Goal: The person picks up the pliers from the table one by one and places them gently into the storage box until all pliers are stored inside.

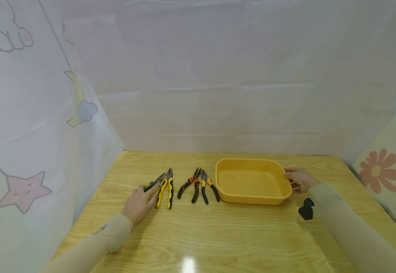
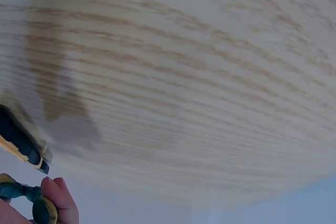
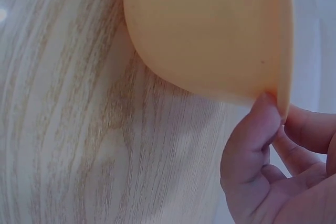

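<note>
At the left of the row of tools, my left hand (image 1: 139, 203) grips green-handled pliers (image 1: 149, 186), their jaws pointing away. In the left wrist view, fingers (image 2: 61, 198) curl round a green-and-yellow handle (image 2: 44, 211). Close to its right lie pliers with yellow-and-black handles (image 1: 170, 191). My right hand (image 1: 300, 179) pinches the right end of a yellow plastic basin (image 1: 252, 200). The right wrist view shows the thumb (image 3: 251, 145) on the basin's outer wall and the other fingers over its rim.
Between the yellow-handled pliers and the basin lie red-and-black needle-nose pliers (image 1: 196, 187) and orange-and-black pliers (image 1: 203, 185), handles spread. All rest on a wooden table (image 1: 218, 239). A pale curtain (image 1: 218, 94) hangs behind it. A black device (image 1: 306, 209) sits by the right wrist.
</note>
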{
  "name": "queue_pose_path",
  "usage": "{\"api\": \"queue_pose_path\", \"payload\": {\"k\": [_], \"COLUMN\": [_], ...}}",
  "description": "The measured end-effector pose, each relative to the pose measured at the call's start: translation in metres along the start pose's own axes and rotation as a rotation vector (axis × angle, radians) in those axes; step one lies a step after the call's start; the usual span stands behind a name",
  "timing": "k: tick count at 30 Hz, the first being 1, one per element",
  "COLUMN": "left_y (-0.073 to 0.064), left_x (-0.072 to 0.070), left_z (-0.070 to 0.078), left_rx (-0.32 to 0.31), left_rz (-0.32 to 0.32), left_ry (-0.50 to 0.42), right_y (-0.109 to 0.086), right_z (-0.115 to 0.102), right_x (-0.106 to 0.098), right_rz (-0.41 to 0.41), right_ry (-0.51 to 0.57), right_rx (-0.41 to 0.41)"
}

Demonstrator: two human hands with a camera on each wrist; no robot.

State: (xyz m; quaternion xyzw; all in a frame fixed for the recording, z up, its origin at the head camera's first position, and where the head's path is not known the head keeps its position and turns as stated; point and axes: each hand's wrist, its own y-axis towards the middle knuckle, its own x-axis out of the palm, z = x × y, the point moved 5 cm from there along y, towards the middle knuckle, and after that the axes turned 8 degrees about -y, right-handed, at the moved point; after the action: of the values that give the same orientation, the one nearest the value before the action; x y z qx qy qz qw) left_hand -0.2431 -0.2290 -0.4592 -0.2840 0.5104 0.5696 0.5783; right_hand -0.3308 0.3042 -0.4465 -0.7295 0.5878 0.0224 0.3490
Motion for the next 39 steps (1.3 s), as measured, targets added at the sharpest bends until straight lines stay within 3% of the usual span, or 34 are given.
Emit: {"api": "queue_pose_path", "payload": {"k": [10, 26, 35, 39], "left_y": [-0.003, -0.003, 0.0, 0.002], "left_x": [-0.007, -0.023, -0.024, -0.023], "left_z": [0.008, 0.033, 0.046, 0.053], "left_rx": [0.067, 0.21, 0.221, 0.255], "left_rz": [-0.003, 0.076, 0.054, 0.049], "left_ry": [0.033, 0.077, 0.076, 0.096], "right_y": [-0.001, -0.001, 0.0, 0.0], "right_z": [0.001, 0.003, 0.0, -0.001], "right_x": [0.001, 0.002, 0.0, 0.0], "right_rz": [0.017, 0.014, 0.01, 0.01], "right_ry": [0.001, -0.016, -0.028, -0.025], "right_rx": [0.01, -0.001, 0.0, 0.006]}}
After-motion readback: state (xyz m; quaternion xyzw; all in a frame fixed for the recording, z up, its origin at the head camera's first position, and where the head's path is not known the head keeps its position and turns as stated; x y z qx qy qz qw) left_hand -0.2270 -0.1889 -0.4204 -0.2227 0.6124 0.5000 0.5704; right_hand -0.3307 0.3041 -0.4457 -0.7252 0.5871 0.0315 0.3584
